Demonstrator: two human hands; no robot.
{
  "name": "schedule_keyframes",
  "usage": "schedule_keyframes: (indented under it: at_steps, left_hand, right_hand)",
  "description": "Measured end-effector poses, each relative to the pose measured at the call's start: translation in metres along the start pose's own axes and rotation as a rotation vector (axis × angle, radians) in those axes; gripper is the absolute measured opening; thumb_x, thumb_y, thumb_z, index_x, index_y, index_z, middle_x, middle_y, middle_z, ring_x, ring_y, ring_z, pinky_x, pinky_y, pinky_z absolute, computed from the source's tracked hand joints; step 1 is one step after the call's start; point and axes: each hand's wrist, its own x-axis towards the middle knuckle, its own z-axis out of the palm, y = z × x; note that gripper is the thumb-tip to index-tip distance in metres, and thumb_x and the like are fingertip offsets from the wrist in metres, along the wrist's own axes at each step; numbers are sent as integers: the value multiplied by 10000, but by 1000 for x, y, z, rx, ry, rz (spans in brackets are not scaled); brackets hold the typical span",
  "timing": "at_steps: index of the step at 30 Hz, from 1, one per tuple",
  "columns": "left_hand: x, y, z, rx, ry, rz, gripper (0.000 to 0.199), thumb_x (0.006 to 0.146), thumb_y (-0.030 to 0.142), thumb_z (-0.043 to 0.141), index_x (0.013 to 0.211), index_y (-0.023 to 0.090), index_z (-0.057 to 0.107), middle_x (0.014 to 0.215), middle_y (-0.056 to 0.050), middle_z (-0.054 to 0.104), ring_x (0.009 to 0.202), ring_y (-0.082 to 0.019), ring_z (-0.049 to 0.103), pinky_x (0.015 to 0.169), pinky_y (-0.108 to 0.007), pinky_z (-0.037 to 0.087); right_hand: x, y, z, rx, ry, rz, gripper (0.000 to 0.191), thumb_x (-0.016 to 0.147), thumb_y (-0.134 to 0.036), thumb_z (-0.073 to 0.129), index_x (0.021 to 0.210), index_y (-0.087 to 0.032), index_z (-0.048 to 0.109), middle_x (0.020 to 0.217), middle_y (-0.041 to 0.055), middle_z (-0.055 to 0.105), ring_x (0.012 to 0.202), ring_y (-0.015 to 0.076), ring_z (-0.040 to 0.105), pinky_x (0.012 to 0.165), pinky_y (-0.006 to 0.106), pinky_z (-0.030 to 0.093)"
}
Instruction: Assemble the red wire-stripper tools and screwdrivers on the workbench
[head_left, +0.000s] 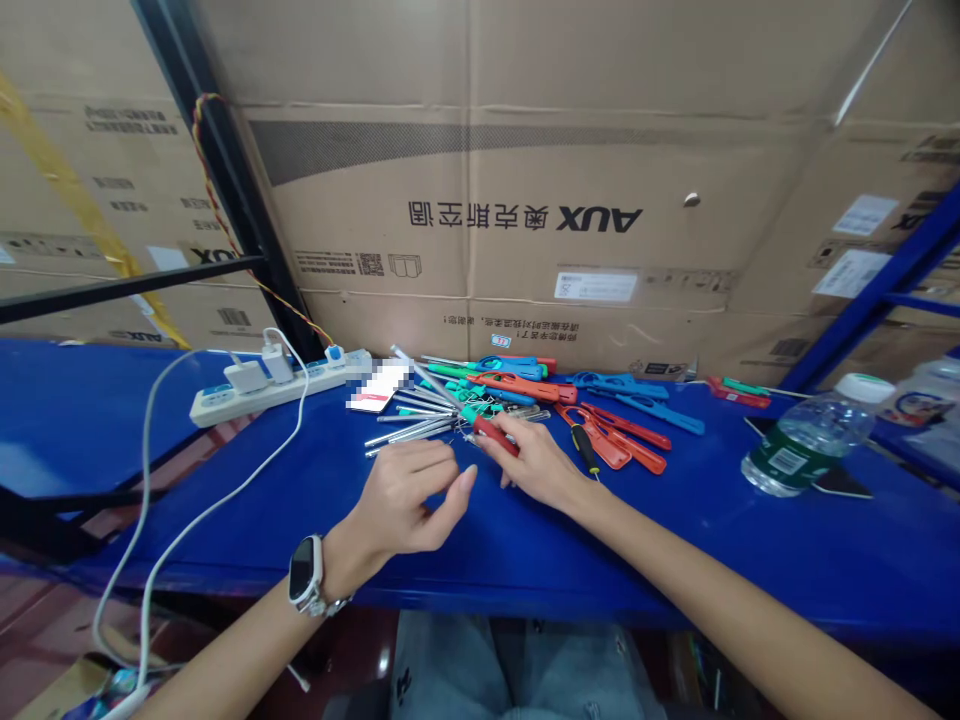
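My right hand (534,462) is closed around a red handle (496,436) at the front of the pile. A green collar (469,413) and a metal rod (431,378) line up with the handle, but I cannot tell whether they are joined to it. Just left of it, my left hand (416,497) is curled with its thumb sticking out; whatever its fingers hold, if anything, is hidden. Beyond both hands lie metal rods (420,425), small green parts and orange plastic pieces (525,386). A black-and-yellow screwdriver (583,448) rests beside my right wrist.
Blue plastic pieces (664,408) lie to the right on the blue table (675,520). A water bottle (814,440) stands on a dark flat object. At left, a power strip (217,405) trails white cables over the table edge. Cardboard boxes (510,160) wall off the back.
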Motion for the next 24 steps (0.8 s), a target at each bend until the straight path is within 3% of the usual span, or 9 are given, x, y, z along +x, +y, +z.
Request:
schedule_keyframes:
  at_steps: [2,5,9,14,17,19,22,24]
  left_hand:
    - [1,-2,3,6,-1,-18,415,984,149,461,575,199,410,507,33,415,475,-108,353,490,-296,277]
    - [-2,-10,9,5,-34,-80,436,998,175,463,564,193,417,503,38,409,464,-100,351,483,-286,270]
    - [-6,-23,15,-7,-98,-169,471,1012,227,472,546,175,440,497,42,414,452,-84,359,489,-271,263]
    - [4,-37,26,6,-213,-322,526,1013,340,453,516,173,416,476,38,416,448,-90,361,510,-269,253]
    - [18,-43,36,2,-236,-365,529,1009,387,434,525,174,441,479,31,430,461,-100,365,525,-274,242]
    - [29,-45,43,-14,-243,-379,540,1008,414,420,525,175,443,473,29,428,458,-103,353,528,-277,228]
    - [44,-44,58,-47,-266,-376,557,1008,437,412,516,176,445,464,21,442,452,-107,350,527,-278,216]
    - [53,-41,72,-54,-297,-364,563,1009,441,411,514,178,460,468,11,468,451,-113,361,525,-282,209]
  right_hand:
    - [1,-4,4,-263,-37,-81,277,1018,-452,523,1046,-208,650,1010,71,687,760,187,671,643,278,450]
    - [-1,-7,11,-526,-126,-136,361,978,-510,577,1187,-225,650,1178,107,639,770,192,647,598,281,419]
    - [0,-3,17,-592,-219,-189,460,959,-596,569,1182,-205,659,1132,111,638,910,238,641,638,297,456]
    - [5,3,18,-543,-241,-186,630,891,-677,611,1272,-177,643,1194,154,646,1077,293,604,880,405,494]
    - [4,3,11,-476,-190,-201,624,896,-659,622,1316,-198,624,1301,166,618,1181,315,567,988,467,447]
    - [-1,4,2,-417,-103,-168,491,955,-576,595,1272,-205,642,1269,139,631,1163,287,581,990,444,444]
    - [-15,13,-19,-385,51,-10,271,1003,-367,546,1168,-183,659,1120,104,665,1016,228,629,882,362,474]
    - [-28,23,-33,-421,106,132,235,985,-300,538,1153,-173,643,1051,95,672,933,216,641,801,334,475]
